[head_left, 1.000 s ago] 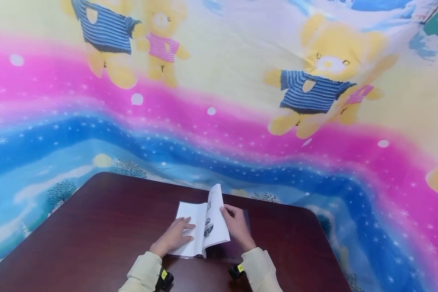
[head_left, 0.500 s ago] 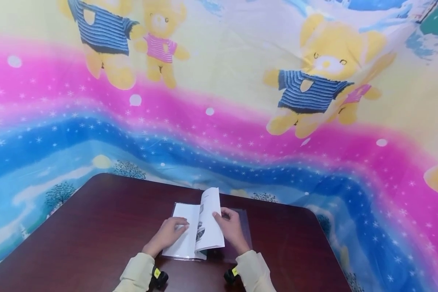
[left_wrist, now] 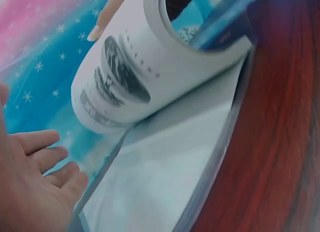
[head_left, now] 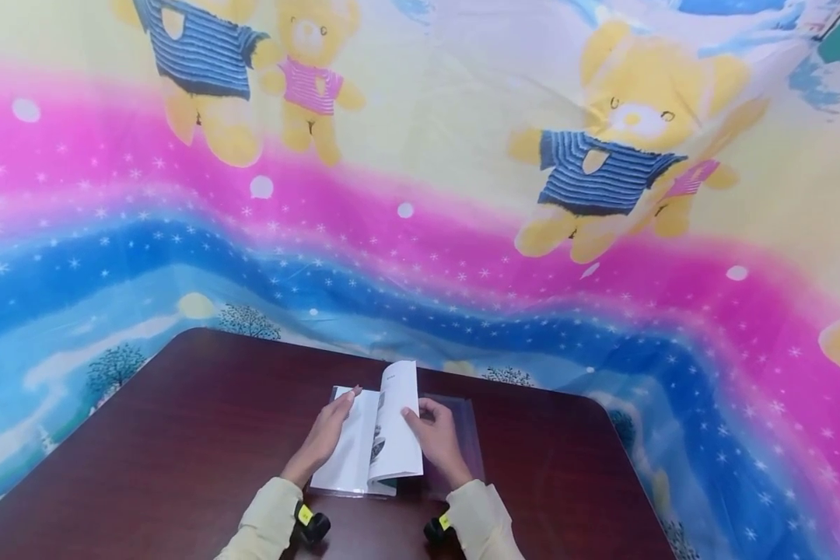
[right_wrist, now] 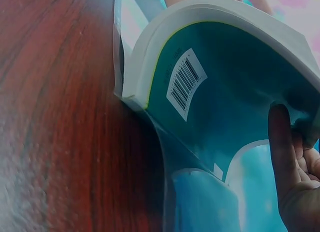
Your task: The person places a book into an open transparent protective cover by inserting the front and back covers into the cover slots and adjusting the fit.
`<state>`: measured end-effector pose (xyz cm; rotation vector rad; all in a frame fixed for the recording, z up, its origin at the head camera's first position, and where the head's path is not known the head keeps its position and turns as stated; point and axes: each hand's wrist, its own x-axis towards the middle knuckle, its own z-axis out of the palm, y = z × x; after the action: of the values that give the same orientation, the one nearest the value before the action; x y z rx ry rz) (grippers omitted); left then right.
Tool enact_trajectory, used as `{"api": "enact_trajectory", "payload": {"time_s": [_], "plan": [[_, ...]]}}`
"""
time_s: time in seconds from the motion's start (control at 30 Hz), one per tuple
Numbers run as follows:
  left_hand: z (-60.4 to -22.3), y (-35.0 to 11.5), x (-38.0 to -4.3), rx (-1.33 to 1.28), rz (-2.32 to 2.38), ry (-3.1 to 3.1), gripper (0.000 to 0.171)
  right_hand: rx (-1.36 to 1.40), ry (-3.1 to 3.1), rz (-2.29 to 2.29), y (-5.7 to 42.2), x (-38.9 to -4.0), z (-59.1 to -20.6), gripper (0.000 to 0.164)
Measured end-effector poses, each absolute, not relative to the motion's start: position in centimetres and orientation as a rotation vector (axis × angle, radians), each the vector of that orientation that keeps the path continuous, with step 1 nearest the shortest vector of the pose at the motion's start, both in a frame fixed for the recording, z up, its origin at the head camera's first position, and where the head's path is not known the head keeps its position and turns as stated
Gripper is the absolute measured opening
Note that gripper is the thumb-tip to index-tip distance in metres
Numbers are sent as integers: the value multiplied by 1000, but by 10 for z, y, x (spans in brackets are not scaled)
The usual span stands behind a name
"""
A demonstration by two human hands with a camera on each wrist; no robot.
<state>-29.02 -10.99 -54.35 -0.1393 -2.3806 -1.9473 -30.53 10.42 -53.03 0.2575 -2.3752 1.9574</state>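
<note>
A paperback book (head_left: 397, 428) stands open near the middle of the table, its bundle of pages raised and bowed. My right hand (head_left: 439, 442) pinches the bundle's outer edge, thumb on the printed page and fingers behind. In the right wrist view the teal back cover (right_wrist: 230, 91) shows, bearing a barcode label (right_wrist: 186, 84). My left hand (left_wrist: 42, 177) is turned on edge above the left side, fingers extended and holding nothing. Beneath it lies a flat white page (left_wrist: 155, 177) in a clear sleeve. The sleeve's transparent right flap (head_left: 460, 435) spreads out beyond my right hand.
The dark reddish-brown table (head_left: 203, 435) has rounded far corners. Behind it hangs a cloth backdrop (head_left: 420, 257) printed with bears and snowflakes. A small black device (head_left: 313, 526) with a yellow tag is strapped at each wrist.
My left hand has lifted its fingers off the left page and turned on edge. The book has shifted slightly left, and my right hand's thumb has come onto the printed page.
</note>
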Motion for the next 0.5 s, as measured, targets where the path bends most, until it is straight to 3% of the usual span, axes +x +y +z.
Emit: {"api": "enact_trajectory", "payload": {"time_s": [0.37,0.5], "plan": [[-544,-104,-292,-245,-2423,-2090,72,271,-2350,1973,99,-304,-536,33],[-543,-105,-290,-232,-2462,-2061,72,290,-2348,1946,98,-298,-522,30]]}}
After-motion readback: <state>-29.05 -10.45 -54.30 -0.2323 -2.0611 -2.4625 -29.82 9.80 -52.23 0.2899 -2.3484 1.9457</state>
